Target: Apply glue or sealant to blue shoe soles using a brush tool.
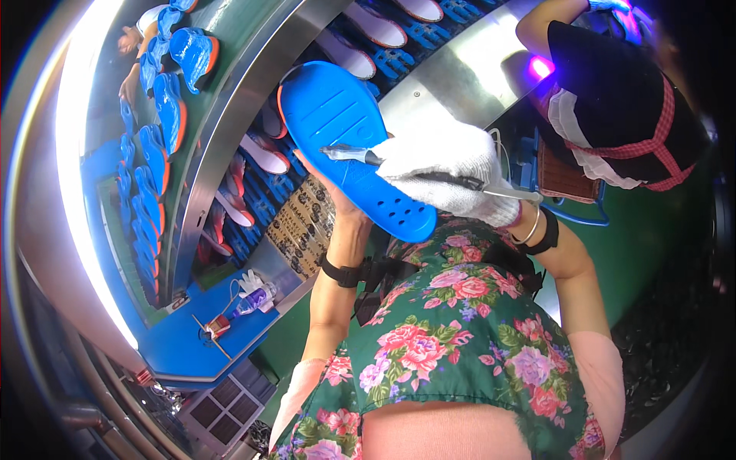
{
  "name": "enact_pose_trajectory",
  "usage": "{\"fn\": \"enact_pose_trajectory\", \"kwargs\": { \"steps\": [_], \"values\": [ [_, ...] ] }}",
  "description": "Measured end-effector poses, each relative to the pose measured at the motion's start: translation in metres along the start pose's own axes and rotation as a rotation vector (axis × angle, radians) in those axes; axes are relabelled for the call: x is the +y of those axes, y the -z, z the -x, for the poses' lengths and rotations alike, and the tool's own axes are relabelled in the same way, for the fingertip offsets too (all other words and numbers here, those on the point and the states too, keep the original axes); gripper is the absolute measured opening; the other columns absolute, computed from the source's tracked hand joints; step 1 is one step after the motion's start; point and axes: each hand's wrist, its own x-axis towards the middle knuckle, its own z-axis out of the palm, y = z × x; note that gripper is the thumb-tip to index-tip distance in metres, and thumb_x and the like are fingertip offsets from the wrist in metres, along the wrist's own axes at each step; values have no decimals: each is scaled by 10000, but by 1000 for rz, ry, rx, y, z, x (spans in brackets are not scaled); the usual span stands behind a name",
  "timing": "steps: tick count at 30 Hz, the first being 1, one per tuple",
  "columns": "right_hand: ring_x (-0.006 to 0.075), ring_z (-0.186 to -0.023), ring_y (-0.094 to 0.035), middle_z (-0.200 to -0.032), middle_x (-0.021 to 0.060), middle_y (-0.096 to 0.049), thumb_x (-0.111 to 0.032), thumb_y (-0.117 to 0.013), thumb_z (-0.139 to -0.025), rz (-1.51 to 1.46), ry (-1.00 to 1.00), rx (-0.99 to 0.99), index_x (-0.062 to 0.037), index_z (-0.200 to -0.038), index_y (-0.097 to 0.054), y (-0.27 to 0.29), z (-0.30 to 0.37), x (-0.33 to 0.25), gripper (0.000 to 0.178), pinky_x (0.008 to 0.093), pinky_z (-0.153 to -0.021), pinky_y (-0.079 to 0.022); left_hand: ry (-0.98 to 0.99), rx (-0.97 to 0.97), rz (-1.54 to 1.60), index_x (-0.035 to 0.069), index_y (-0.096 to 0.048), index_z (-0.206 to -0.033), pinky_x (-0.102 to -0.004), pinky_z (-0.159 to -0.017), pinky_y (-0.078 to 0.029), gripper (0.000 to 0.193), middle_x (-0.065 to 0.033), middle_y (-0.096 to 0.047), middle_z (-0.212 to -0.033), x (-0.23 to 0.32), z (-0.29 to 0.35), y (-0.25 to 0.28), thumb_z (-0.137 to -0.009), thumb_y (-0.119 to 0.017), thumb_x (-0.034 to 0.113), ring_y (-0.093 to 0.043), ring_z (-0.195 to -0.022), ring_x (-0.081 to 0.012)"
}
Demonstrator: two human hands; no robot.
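A blue shoe sole (333, 107) with an orange edge is tilted up in front of me. Several small holes show at its lower end. My bare left hand (343, 201) grips it from beneath, with most of the fingers hidden behind the sole. In a white knit glove, my right hand (441, 165) is closed around a brush (349, 153). Its wet-looking tip lies against the middle of the sole's upper face, and its pale handle end sticks out past the wrist. Black bands circle both my forearms.
Blue shoe uppers (157, 153) line the far left behind a metal frame (201, 157). Pale soles (264, 153) sit on a blue rack beyond. A blue shelf (176, 341) holds a purple bottle (251, 300). At upper right works another person (613, 107), near a purple light.
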Motion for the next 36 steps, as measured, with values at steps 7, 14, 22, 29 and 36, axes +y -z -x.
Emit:
{"fn": "enact_pose_trajectory", "kwargs": {
  "steps": [7, 14, 22, 29, 36],
  "values": [
    [230, -874, -713, -1014, 38, -768, -144, -822, -793, -172, 1, -142, -124, -1016, -785, -5, 7, -13, 227, 379, -798, -563, 112, -370, 226, -2, -501, -1327, -473, -801, -575, 1148, -199, -663, -1063, 0, -14, 22, -777, -346, 995, -673, -894, -344],
    [254, -866, -730, -1072, 74, -772, -96, -821, -797, 149, 88, -135, -119, -1087, -785, -11, 23, -16, 294, 365, -754, -575, 173, -380, 304, -28, -554, -1255, -508, -795, -544, 1164, -166, -651, -1046, 4, -15, 11, -738, -409, 1005, -662, -869, -331],
    [256, -884, -718, -1073, 88, -769, -82, -823, -785, 100, 43, -125, -102, -1088, -778, -2, 19, -11, 307, 376, -759, -581, 157, -343, 277, 21, -528, -1315, -482, -813, -533, 1129, -138, -631, -1036, 12, -28, 23, -751, -401, 991, -650, -850, -307],
    [261, -807, -717, -978, 84, -777, -58, -834, -756, -166, -56, -188, -86, -968, -787, 5, 16, -25, 220, 347, -741, -572, 197, -388, 353, 44, -534, -1348, -489, -716, -522, 1123, -175, -637, -1039, 21, -35, 21, -757, -407, 990, -640, -788, -326],
    [243, -848, -689, -1018, 57, -747, -93, -794, -790, 93, 32, -283, -125, -1024, -764, -6, 37, -29, 238, 399, -734, -561, 313, -411, 184, 20, -471, -1426, -446, -712, -523, 1095, -209, -613, -1094, 25, -44, 19, -829, -403, 936, -637, -794, -305]
  ]
}}
